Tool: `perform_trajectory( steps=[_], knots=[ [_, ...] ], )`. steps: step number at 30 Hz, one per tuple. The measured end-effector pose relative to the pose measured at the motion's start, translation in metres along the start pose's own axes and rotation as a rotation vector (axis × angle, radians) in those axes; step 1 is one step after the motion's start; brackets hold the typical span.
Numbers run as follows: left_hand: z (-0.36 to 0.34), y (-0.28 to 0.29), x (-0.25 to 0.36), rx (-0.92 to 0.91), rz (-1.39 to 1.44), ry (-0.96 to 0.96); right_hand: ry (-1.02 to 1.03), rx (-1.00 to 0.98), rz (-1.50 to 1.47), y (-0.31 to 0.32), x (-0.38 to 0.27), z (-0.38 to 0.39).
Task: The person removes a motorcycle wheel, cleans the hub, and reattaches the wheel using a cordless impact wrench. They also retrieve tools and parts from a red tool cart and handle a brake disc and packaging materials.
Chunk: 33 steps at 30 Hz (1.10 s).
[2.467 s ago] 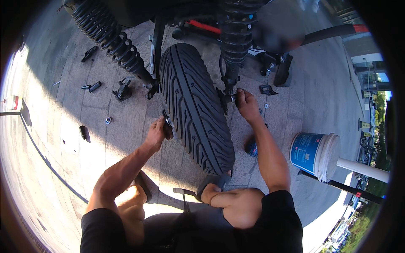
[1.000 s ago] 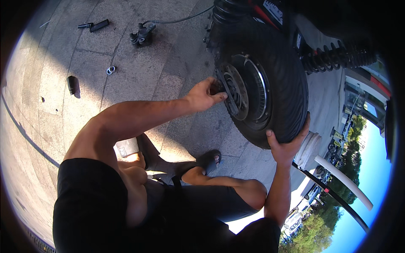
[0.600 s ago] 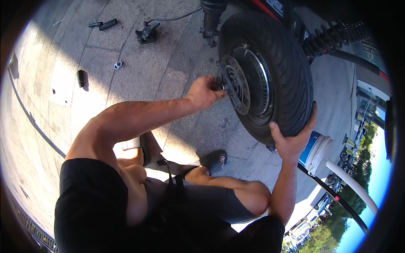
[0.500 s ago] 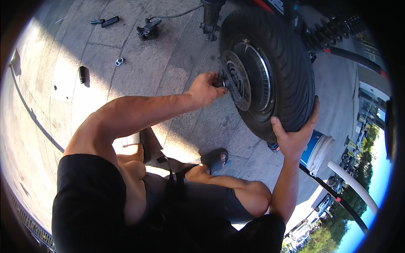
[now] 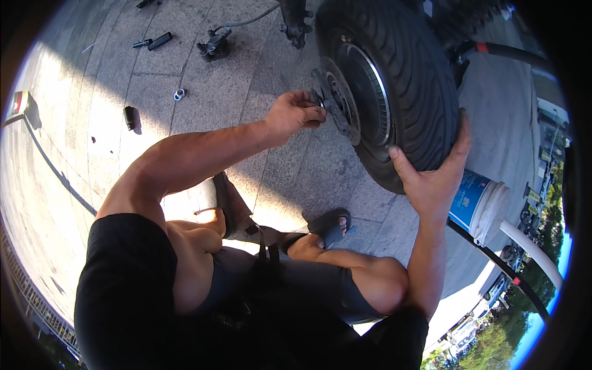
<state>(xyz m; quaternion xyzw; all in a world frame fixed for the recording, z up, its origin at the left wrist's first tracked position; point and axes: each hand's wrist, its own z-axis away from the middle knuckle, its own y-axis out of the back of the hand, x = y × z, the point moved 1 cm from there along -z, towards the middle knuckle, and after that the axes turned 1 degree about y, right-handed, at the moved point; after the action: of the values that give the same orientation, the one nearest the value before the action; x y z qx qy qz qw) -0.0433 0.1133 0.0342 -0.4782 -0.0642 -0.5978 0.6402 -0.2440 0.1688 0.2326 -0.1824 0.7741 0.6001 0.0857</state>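
Note:
My left hand (image 5: pixel 296 115) is closed, pinching a small dark piece with a shiny edge whose kind I cannot make out. It is close beside the hub of a wheel (image 5: pixel 425 92) with a thick black tyre. On the hub's near face sit a grey brake disc (image 5: pixel 340 98) and, at its axle, a flat grey bar partly hidden by my fingers. My right hand (image 5: pixel 428 179) grips the lower part of the tyre, thumb on one side and fingers round the tread.
A brake caliper (image 5: pixel 214 45) on a cable lies on the paving. Near it are black tool pieces (image 5: pixel 160 41), metal rings (image 5: pixel 179 94) and a black socket-like cylinder (image 5: pixel 129 117). A blue-and-white bucket (image 5: pixel 475 200) stands right of the wheel, and a dark fork leg (image 5: pixel 296 24) hangs beside it.
My left hand has drawn slightly left, away from the hub, still pinching the small piece. The right hand keeps its grip on the tyre. The whole view has shifted slightly.

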Motion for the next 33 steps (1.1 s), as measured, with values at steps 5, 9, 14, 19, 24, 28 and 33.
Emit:
perform_trajectory(
  steps=[5,9,14,19,24,28,33],
  knots=[
    [0.001,0.004,0.009,0.024,0.048,0.11,-0.068,0.007,-0.002,-0.001,-0.002,0.0],
    [0.003,0.006,0.015,-0.021,0.179,0.161,-0.046,0.016,-0.02,-0.002,0.002,0.0],
    [0.007,0.007,0.014,-0.032,0.168,0.156,-0.042,0.018,-0.008,-0.003,0.003,0.001],
    [0.007,0.004,0.009,-0.05,-0.111,0.067,-0.053,0.02,0.003,-0.004,-0.002,-0.001],
    [0.003,0.004,0.004,0.003,-0.101,0.045,-0.037,0.017,0.036,-0.006,-0.005,-0.004],
    [0.004,0.003,0.004,0.056,-0.134,0.033,-0.041,0.027,0.009,-0.006,-0.005,-0.005],
    [0.007,0.0,0.009,0.1,-0.288,0.033,-0.101,0.025,0.077,-0.005,-0.007,-0.005]
  ],
)
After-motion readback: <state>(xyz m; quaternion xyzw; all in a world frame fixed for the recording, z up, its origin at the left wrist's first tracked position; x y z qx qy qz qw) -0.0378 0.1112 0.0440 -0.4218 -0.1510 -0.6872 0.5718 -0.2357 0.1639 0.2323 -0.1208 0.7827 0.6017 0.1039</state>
